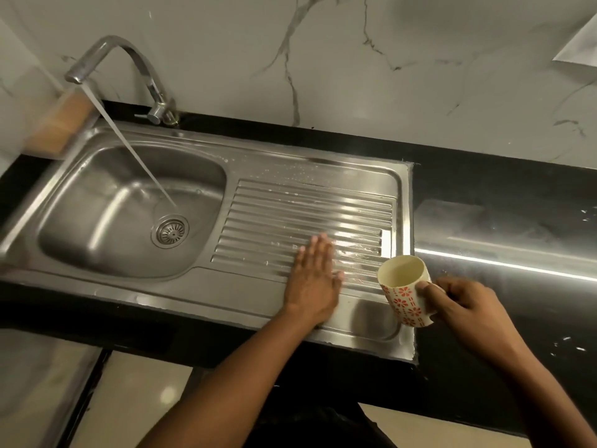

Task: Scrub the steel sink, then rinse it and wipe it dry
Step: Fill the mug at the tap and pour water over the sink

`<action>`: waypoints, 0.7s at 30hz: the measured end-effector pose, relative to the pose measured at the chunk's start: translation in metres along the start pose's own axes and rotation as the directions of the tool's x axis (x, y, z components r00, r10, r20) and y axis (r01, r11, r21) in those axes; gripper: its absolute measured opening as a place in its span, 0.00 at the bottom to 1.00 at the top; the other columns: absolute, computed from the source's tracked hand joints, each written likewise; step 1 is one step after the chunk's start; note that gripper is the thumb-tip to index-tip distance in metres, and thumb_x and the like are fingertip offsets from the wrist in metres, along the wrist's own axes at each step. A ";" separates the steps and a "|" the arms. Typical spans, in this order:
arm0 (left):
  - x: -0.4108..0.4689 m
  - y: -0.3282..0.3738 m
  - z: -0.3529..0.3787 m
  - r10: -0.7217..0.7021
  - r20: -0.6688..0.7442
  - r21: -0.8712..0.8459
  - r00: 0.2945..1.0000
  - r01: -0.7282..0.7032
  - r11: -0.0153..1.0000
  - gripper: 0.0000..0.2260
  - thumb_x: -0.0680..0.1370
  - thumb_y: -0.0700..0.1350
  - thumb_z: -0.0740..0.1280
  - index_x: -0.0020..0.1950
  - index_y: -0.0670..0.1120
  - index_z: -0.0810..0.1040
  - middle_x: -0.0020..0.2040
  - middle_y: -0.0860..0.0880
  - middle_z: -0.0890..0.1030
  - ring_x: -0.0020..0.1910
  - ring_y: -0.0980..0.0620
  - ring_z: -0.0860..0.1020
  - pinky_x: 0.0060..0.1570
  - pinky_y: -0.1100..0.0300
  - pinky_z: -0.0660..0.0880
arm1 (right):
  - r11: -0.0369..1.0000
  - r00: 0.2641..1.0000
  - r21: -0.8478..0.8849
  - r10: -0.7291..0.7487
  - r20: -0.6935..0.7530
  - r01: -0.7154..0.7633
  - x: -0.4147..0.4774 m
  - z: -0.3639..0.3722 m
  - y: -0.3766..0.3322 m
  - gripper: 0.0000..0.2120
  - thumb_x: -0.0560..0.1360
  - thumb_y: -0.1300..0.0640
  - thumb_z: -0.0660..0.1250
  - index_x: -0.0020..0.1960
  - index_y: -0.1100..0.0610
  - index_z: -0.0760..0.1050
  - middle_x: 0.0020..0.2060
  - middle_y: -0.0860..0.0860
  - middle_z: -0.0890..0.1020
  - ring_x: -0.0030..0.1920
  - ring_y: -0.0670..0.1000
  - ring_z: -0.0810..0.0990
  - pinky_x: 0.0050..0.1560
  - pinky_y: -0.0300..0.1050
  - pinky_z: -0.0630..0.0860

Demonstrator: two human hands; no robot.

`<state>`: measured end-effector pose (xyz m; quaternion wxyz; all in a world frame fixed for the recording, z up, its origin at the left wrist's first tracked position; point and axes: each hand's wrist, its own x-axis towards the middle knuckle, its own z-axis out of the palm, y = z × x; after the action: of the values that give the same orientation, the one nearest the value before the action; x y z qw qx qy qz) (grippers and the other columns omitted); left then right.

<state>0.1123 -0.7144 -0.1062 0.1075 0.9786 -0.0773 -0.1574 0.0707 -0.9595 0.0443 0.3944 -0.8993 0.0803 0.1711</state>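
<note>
L hand (315,279) lies palm-down, fingers straight & together, flat on the wet ribbed drainboard (307,215) of the brushed-steel sink (226,295). At its 3 o'clock, R hand (465,305) has fingers curled round a cream mug (405,286) w/ red flower print, at the sink's 4 o'clock corner. Rounded basin (106,227) at 9 o'clock; curved chrome tap (129,56) at its 11, water (135,150) running. Glossy black counter (500,182).

Mug (404,291) in right hand (465,305) at sink (80,202)
</note>
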 end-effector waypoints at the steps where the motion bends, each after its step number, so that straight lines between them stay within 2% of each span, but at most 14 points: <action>1: -0.004 -0.021 -0.002 -0.057 -0.017 -0.008 0.998 0.057 0.998 0.33 0.87 0.61 0.39 0.85 0.43 0.35 0.85 0.43 0.34 0.85 0.44 0.35 0.84 0.44 0.42 | 1.000 1.000 0.007 0.000 0.000 0.000 0.000 0.001 0.001 0.13 0.81 0.49 0.66 0.43 0.52 0.84 0.42 0.47 0.87 0.33 0.37 0.82 0.29 0.30 0.74; 5: -0.022 -0.104 -0.017 -0.303 -0.065 0.037 0.951 0.306 0.951 0.36 0.84 0.64 0.34 0.84 0.41 0.34 0.85 0.40 0.34 0.85 0.42 0.36 0.85 0.44 0.44 | 0.999 1.000 0.050 -0.010 0.001 0.009 0.003 0.007 0.003 0.11 0.81 0.46 0.66 0.49 0.50 0.85 0.44 0.45 0.88 0.42 0.42 0.86 0.35 0.34 0.79; 8: -0.027 -0.123 -0.023 -0.353 -0.052 0.045 0.934 0.355 0.934 0.36 0.85 0.62 0.38 0.85 0.41 0.36 0.85 0.39 0.36 0.85 0.41 0.37 0.85 0.43 0.42 | 0.997 0.999 0.071 -0.034 0.019 0.033 0.004 0.011 0.004 0.12 0.81 0.46 0.66 0.46 0.50 0.85 0.42 0.45 0.88 0.43 0.41 0.86 0.42 0.41 0.83; 10: -0.028 -0.104 -0.020 -0.339 -0.053 0.023 0.939 0.341 0.940 0.36 0.85 0.63 0.38 0.85 0.40 0.36 0.85 0.39 0.35 0.85 0.40 0.36 0.84 0.44 0.40 | 0.995 0.999 0.088 -0.043 0.024 0.041 0.005 0.012 0.003 0.12 0.81 0.47 0.66 0.43 0.49 0.84 0.41 0.44 0.88 0.42 0.42 0.86 0.42 0.41 0.82; 14: -0.025 -0.031 -0.007 -0.216 -0.018 -0.011 0.976 0.216 0.976 0.36 0.86 0.64 0.37 0.83 0.39 0.32 0.82 0.38 0.30 0.83 0.39 0.32 0.84 0.43 0.39 | 0.995 0.999 0.089 -0.040 0.038 0.036 0.004 0.015 0.003 0.12 0.81 0.48 0.67 0.43 0.50 0.84 0.40 0.45 0.88 0.40 0.41 0.85 0.35 0.33 0.77; 16: -0.017 0.013 0.002 -0.099 0.011 -0.003 0.995 0.099 0.995 0.37 0.87 0.62 0.43 0.83 0.39 0.33 0.82 0.38 0.30 0.83 0.39 0.32 0.84 0.42 0.39 | 0.996 0.998 0.081 -0.036 0.042 0.032 0.003 0.015 0.003 0.11 0.81 0.48 0.67 0.45 0.50 0.84 0.41 0.45 0.88 0.41 0.40 0.85 0.34 0.32 0.77; 19: 0.003 0.066 0.018 0.120 0.090 0.041 0.989 -0.124 0.991 0.41 0.85 0.59 0.56 0.84 0.38 0.37 0.84 0.35 0.36 0.84 0.35 0.36 0.84 0.39 0.42 | 0.996 0.998 0.085 -0.039 0.041 0.035 0.000 0.011 0.002 0.10 0.81 0.48 0.67 0.47 0.49 0.85 0.42 0.44 0.88 0.42 0.40 0.86 0.36 0.34 0.79; 21: 0.017 0.082 0.020 0.160 0.088 0.049 0.983 -0.165 0.985 0.42 0.84 0.59 0.57 0.85 0.37 0.39 0.85 0.35 0.39 0.85 0.35 0.38 0.83 0.39 0.43 | 0.996 0.999 0.081 -0.044 0.023 0.042 -0.002 0.008 0.001 0.09 0.81 0.48 0.67 0.48 0.49 0.85 0.42 0.44 0.88 0.42 0.40 0.86 0.37 0.35 0.79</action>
<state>0.1119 -0.8005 -0.1101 0.0893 0.9642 -0.1656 -0.1868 0.0670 -0.9544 0.0398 0.4348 -0.8820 0.0630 0.1706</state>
